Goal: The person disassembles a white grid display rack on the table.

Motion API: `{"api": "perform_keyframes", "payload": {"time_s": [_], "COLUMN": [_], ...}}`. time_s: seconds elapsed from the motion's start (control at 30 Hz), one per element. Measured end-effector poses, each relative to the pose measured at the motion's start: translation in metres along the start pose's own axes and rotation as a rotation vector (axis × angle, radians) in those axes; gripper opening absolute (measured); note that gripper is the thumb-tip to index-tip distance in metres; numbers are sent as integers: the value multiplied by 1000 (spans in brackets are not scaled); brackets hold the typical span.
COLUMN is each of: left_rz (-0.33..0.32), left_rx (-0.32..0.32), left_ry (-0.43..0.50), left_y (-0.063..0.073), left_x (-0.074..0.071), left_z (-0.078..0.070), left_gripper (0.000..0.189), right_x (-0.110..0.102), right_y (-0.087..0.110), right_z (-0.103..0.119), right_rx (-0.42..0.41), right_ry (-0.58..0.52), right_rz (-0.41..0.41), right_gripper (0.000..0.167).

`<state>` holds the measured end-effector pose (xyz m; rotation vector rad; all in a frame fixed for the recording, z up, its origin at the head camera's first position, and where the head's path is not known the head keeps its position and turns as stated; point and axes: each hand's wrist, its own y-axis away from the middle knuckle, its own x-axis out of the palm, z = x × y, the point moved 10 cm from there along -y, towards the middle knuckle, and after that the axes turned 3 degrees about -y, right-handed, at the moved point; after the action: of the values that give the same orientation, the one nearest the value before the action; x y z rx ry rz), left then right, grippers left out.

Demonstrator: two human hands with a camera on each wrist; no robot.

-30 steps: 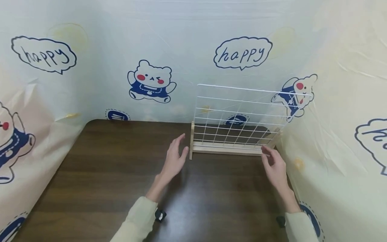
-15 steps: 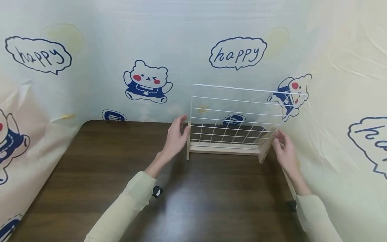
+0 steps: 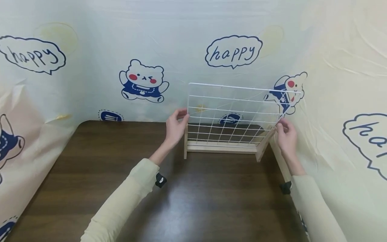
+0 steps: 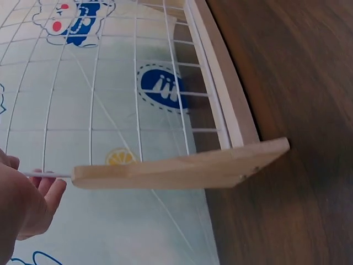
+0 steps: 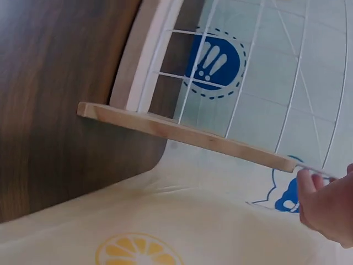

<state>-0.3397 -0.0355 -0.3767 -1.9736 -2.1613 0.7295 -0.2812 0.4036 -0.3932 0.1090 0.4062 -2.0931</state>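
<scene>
A white wire grid panel (image 3: 229, 86) stands upright in a pale wooden stand (image 3: 222, 149) toward the back of the table. My left hand (image 3: 176, 129) pinches the grid's left edge wire just above the wooden side piece. On the opposite edge, my right hand (image 3: 287, 139) grips the wire between thumb and fingers. In the left wrist view, the edge wire runs from the left side board (image 4: 182, 174) into my fingers. The right wrist view has the right side board (image 5: 187, 135) ending close to my fingertips.
The stand rests on a dark brown wooden table (image 3: 121, 201) with a rounded back corner. A pale printed cloth (image 3: 187, 33) hangs behind it and along both sides. On the right, the cloth runs close beside my right forearm (image 3: 314, 208).
Both hands have moved up and forward, from beside the stand's lower part to the grid's two side edges, and have taken hold of them. The whole scene shifts slightly left in the head view.
</scene>
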Motion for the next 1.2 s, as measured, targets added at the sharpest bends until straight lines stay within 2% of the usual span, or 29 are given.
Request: {"api": "perform_keyframes", "payload": {"time_s": [0.13,0.27,0.37,0.43,0.6,0.73,0.97,1.13,1.2], "left_rz": [6,46,78,96,138,143,137,134,136], "left_rx": [12,10,-9,-26,-29,-29,-56,-61,-64], "left_ry": [11,94,154,157,68,16,68,72,72], "left_y": [-5,-8,-10,-11,-13,-15,-16,-17,-17], "left_x": [-1,2,4,5,8,8,10,10,9], "left_z": [1,8,16,20,20,19,24,25,25], "left_gripper": [18,20,21,22,18,16,19,19,19], "right_x": [2,1,2,3,6,8,10,11,11], "right_y": [-10,-15,-17,-18,-19,-19,-21,-23,-24], "right_z": [-6,-7,-5,-2,5,10,7,6,5], "right_rx": [66,45,-18,-59,-152,-197,-168,-143,-124], "right_ry": [-342,-512,-512,-498,-392,-322,-339,-340,-374], "right_rz": [-25,-21,18,50,121,141,121,118,123], "right_gripper": [25,25,25,24,23,24,20,20,19]}}
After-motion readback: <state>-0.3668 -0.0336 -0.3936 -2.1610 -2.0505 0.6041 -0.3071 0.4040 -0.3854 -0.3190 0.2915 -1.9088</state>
